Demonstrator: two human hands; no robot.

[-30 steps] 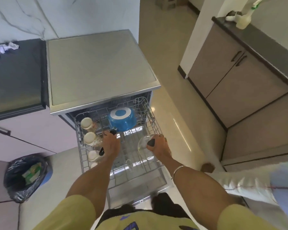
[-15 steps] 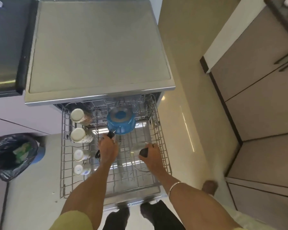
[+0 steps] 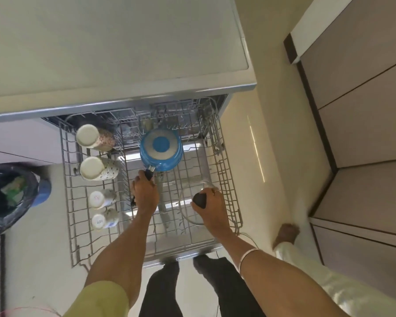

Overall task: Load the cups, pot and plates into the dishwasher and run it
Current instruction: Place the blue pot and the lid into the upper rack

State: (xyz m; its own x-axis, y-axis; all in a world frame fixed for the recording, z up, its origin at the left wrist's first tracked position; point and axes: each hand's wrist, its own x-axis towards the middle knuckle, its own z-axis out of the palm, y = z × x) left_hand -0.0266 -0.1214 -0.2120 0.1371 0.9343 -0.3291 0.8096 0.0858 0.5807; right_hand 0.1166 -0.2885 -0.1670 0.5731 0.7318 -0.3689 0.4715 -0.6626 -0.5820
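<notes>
Here, pot [image 3: 161,149] handle within left grip [image 3: 146,192].

A bin [image 3: 44,191] lined with a black bag [image 3: 0,202] stands on the pale floor [image 3: 268,138] at the left, with green and white rubbish [image 3: 13,187] showing in its mouth. Along the right runs a row of grey-brown cupboards [image 3: 364,106] with a dark strip at their base. Near their foot a second person's bare foot [image 3: 286,232] and white trouser leg [image 3: 318,277] rest on the floor.

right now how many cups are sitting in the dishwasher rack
4, all upside down in a column along the wire rack's left side: two large patterned cups at the back, two smaller white cups nearer. None seem hidden.
</notes>
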